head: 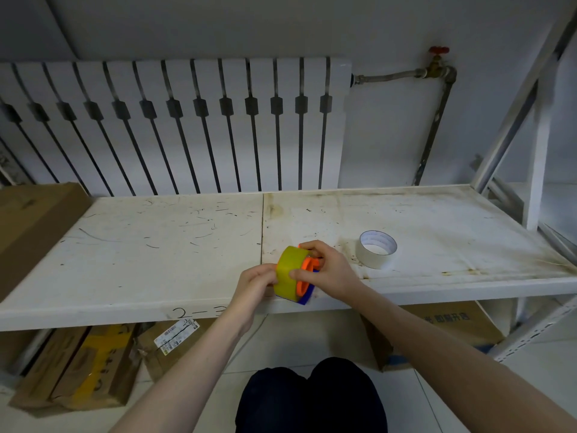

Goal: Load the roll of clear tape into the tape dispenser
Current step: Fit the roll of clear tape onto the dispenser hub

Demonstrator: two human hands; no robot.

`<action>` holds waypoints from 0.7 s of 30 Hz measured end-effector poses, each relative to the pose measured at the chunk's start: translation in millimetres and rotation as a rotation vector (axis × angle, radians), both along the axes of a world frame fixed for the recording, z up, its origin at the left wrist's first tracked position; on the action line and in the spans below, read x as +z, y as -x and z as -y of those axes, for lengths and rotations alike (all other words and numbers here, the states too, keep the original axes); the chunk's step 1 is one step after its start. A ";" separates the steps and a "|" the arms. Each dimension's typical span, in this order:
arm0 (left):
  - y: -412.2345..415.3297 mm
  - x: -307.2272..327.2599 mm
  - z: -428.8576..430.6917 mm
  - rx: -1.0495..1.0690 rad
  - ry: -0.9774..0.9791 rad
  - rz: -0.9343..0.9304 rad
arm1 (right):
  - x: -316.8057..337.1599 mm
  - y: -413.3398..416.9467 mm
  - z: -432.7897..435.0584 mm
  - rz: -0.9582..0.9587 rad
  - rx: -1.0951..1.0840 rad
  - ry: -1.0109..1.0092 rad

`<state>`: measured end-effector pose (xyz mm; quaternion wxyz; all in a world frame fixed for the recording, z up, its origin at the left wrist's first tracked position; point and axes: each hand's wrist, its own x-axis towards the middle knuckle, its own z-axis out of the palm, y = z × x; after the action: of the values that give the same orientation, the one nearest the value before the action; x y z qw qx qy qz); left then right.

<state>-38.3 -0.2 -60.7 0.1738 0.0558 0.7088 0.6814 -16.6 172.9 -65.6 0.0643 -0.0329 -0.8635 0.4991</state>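
A yellowish roll of clear tape [288,273] sits on an orange and blue tape dispenser [306,282], held just above the front edge of a white shelf [156,245]. My left hand [254,284] grips the roll's left side. My right hand [327,270] wraps the dispenser's right side, thumb on the roll and fingers over the top. Most of the dispenser is hidden by the roll and my fingers. I cannot tell how far the roll sits on the orange hub.
A white tape roll [377,249] lies flat on the shelf right of my hands. A cardboard box [28,226] stands at the shelf's left end. More boxes [93,364] lie on the floor below. A radiator [175,126] and a shelf post [537,170] stand behind.
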 end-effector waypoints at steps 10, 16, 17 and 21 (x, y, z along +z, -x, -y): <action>-2.3 -0.3 -0.9 0.057 -0.007 0.023 | -1.2 4.2 -0.1 0.092 0.018 0.205; 2.8 22.9 -21.5 0.135 0.060 0.125 | 0.9 -5.2 0.3 -0.053 0.067 -0.039; 3.3 25.8 -23.9 0.135 0.064 0.129 | 2.5 -7.0 0.4 -0.139 0.085 -0.178; 4.7 25.7 -26.7 0.146 0.075 0.141 | 0.0 -5.3 -3.5 -0.415 0.223 -0.658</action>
<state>-43.0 26.6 -35.0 0.1752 -0.0506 0.7221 0.6674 -11.3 176.4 -65.6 0.1897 0.1849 -0.9442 0.1959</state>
